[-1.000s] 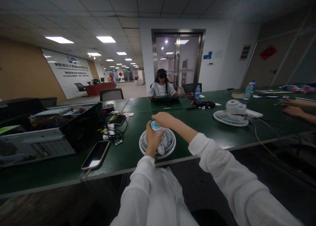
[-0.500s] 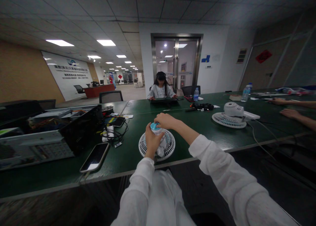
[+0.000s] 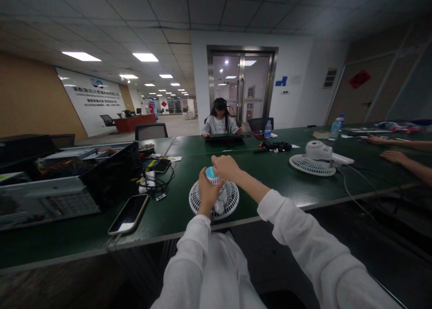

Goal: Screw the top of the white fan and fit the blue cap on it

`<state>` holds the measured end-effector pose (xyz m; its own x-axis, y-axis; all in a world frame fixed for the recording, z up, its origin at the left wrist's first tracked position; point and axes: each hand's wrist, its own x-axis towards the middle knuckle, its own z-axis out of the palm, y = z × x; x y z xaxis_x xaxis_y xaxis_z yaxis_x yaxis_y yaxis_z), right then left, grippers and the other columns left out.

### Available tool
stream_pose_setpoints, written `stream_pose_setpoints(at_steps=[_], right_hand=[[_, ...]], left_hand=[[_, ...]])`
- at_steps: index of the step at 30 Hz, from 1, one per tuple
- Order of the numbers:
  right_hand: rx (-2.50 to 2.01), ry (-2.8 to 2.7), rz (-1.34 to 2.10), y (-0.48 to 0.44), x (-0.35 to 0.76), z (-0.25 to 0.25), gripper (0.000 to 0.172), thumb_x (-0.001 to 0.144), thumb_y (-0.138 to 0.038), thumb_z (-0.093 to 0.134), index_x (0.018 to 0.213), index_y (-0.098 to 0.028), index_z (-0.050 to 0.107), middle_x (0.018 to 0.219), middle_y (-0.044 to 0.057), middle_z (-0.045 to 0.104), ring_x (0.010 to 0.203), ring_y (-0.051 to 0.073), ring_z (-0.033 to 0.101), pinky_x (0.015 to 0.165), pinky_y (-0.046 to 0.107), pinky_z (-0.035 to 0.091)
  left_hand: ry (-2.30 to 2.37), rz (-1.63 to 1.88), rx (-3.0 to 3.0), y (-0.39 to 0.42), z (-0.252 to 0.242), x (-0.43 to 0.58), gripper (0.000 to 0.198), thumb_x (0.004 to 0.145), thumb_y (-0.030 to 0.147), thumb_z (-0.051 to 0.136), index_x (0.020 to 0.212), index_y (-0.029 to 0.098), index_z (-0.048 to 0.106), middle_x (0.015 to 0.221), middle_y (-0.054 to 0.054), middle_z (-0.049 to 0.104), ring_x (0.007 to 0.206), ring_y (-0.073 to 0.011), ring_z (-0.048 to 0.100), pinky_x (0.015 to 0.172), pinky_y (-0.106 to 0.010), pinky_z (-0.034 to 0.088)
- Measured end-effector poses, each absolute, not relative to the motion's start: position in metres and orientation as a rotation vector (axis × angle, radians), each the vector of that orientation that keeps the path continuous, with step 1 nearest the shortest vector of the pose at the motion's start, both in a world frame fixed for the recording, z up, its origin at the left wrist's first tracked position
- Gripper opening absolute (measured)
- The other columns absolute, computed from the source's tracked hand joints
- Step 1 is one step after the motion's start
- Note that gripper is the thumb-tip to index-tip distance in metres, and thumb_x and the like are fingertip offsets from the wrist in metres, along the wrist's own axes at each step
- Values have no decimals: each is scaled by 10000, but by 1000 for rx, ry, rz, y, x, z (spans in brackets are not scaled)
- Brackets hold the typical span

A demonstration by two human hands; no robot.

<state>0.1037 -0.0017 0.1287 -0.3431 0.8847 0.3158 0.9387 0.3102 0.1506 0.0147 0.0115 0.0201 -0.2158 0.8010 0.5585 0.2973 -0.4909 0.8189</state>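
Note:
A small white fan (image 3: 229, 200) lies face down on the green table (image 3: 276, 174) near its front edge, its round grille flat on the surface. My left hand (image 3: 206, 191) is wrapped round the fan's motor housing. My right hand (image 3: 225, 165) is closed on the light blue cap (image 3: 211, 172) on top of that housing. Both sleeves are white.
A phone (image 3: 129, 213) lies to the left, with tangled cables (image 3: 156, 181) and an open computer case (image 3: 64, 183) beyond it. A second white fan (image 3: 315, 158) lies to the right. Another person's hands (image 3: 391, 155) rest at the far right. A person sits across the table.
My hands have stayed on the fan. The right hand has shifted slightly over the blue cap. The view has tilted up a little.

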Motion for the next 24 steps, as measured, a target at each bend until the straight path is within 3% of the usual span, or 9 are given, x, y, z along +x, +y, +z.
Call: stream_pose_setpoints(at_steps=[3,5,11,17,20,24], right_hand=[[-1499,-2572,-390,1,115,137,356,846,-140,490,1168,-250,595,1160,84,605,1092,217,541,858,320,422],[-1429,-2675,-327,4,120,140,319,835,-146,533,1115,-262,634,1175,80,580,1112,223,518,850,317,420],[-1470,-2676,-351,10,114,140,221,852,-297,572,1023,-187,656,1133,104,614,1107,230,534,857,320,416],[-1725,-2423,-422,1,87,125,307,898,-189,405,1154,-78,534,988,189,667,941,266,635,786,360,445],[-1738,-2414,-399,-2,87,126,309,908,-162,353,1148,-129,545,1008,155,675,931,236,642,765,328,446],[-1656,-2531,-361,-2,101,136,270,866,-194,463,1078,-244,621,1093,71,661,1038,227,590,821,338,425]], left_hand=[[1297,1740,1662,12,20,15,699,569,201,742,1186,175,414,1184,-96,503,1147,-273,489,1022,-460,353],[1299,1724,1652,12,19,14,700,576,210,742,1191,178,409,1181,-95,503,1142,-273,491,1017,-469,354],[1310,1705,1640,13,18,13,721,582,230,748,1210,188,397,1199,-97,494,1159,-277,477,1012,-469,354],[1255,1757,1640,13,19,14,709,557,216,755,1181,192,419,1184,-88,512,1141,-269,497,1008,-459,357],[1239,1765,1651,11,20,13,693,565,229,752,1173,186,424,1166,-87,522,1117,-260,509,996,-449,372],[1288,1744,1656,11,18,13,700,564,212,753,1180,186,421,1171,-86,521,1125,-259,504,1006,-454,363]])
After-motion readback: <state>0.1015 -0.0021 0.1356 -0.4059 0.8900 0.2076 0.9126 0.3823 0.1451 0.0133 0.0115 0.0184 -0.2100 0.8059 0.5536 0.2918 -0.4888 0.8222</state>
